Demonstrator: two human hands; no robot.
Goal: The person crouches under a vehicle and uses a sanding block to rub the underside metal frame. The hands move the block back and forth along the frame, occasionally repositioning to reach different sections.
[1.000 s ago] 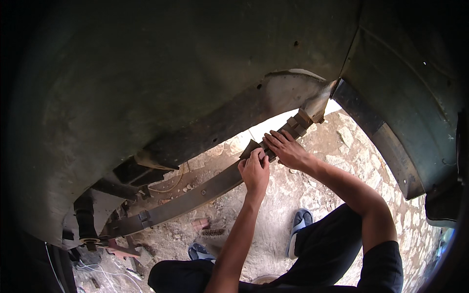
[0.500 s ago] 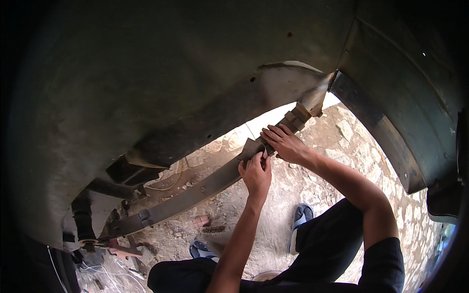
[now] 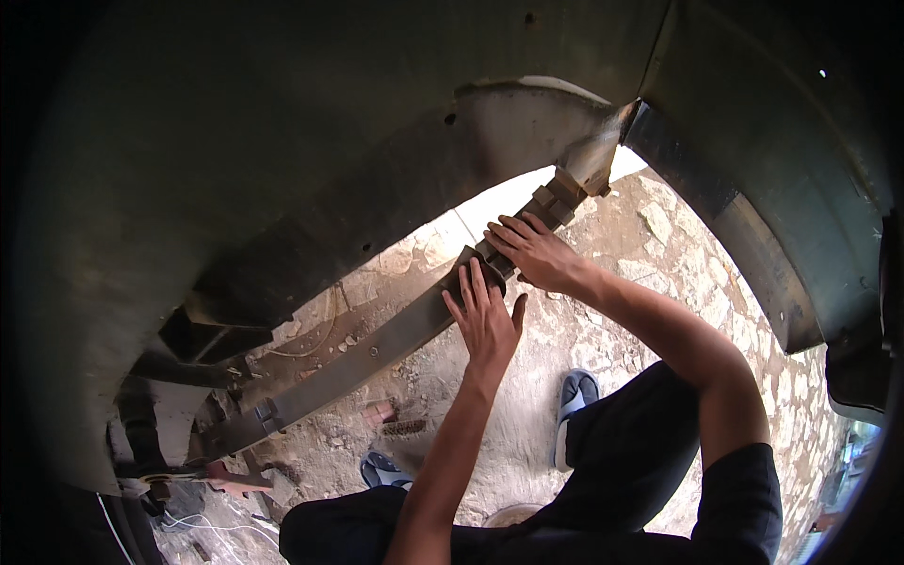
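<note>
A long, curved leaf spring (image 3: 363,365) runs diagonally from the lower left up to a metal bracket (image 3: 590,162). Around its upper part sits a dark, thin, bent piece like a sheet or sleeve, its flap (image 3: 467,254) sticking up at the far side. My left hand (image 3: 487,325) rests on this dark piece, fingers stretched and spread, thumb apart. Just up the spring, my right hand (image 3: 544,259) lays its fingers over the top, with the thumb at the near side, gripping the spring. What lies under both palms is hidden.
A dark vehicle body panel (image 3: 311,122) hangs over the spring, and a curved fender edge (image 3: 753,254) comes down at the right. At lower left are a shock absorber (image 3: 141,428) and white wires (image 3: 202,523). Broken brick (image 3: 379,412) lies on the rough stone ground.
My left hand has gone from pinching the dark piece's edge to lying over it with fingers spread. My right hand stays on the spring. The view has shifted slightly.
</note>
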